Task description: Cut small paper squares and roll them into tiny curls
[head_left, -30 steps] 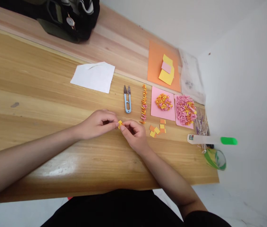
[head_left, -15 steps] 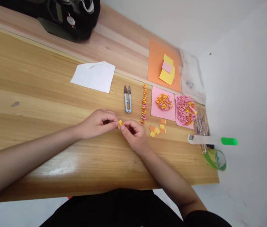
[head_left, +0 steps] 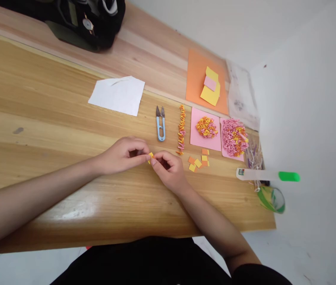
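Between the fingertips of both hands is a small yellow and orange paper piece (head_left: 151,155). My left hand (head_left: 128,155) pinches it from the left, thumb against finger. From the right my right hand (head_left: 168,168) grips its other side, and the fingers partly cover it. Several similar small yellow and orange paper pieces (head_left: 198,163) lie on the table to the right of my right hand. Blue thread snips (head_left: 161,128) rest beyond the hands with blades pointing away. Beside them runs a row of small folded paper pieces (head_left: 181,130) in orange, yellow and pink.
Two piles of folded pieces (head_left: 206,127) (head_left: 233,137) sit on pink paper. Orange paper (head_left: 194,89) with yellow and pink scraps lies farther back. White paper (head_left: 117,95), a black bag (head_left: 96,37) with a watch, a glue bottle (head_left: 263,175) and a green-patterned cup (head_left: 272,199) stand around.
The small paper piece has turned slightly between the fingers, and less of it shows. Both hands stay in nearly the same place.
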The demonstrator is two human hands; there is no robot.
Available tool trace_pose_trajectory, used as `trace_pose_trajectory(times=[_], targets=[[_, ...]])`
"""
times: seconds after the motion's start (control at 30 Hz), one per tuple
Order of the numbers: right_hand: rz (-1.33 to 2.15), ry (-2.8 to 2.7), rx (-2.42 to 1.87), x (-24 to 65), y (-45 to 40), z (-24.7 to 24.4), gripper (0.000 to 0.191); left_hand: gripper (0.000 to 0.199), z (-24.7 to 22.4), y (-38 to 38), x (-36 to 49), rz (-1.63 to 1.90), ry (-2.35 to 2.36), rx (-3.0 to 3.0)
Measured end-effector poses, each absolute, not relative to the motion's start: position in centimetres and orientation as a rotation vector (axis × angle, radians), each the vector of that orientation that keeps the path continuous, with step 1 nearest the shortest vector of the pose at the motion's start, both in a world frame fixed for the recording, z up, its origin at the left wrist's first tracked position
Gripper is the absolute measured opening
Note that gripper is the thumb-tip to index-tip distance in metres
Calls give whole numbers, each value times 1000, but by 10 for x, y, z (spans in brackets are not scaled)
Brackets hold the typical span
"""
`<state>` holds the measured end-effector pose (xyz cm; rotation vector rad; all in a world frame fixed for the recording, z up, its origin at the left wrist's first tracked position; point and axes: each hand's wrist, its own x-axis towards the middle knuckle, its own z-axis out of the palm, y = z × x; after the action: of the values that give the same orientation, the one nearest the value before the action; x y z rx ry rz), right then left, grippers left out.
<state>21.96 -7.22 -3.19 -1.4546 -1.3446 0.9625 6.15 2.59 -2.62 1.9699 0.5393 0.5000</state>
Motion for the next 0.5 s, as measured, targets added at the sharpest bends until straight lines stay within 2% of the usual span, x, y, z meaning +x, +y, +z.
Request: trace_pose_trajectory(times=[0.5], targets=[[970,-1374,-1446,220,-73,-32,12,21,-26,23,62,466,577,1858]])
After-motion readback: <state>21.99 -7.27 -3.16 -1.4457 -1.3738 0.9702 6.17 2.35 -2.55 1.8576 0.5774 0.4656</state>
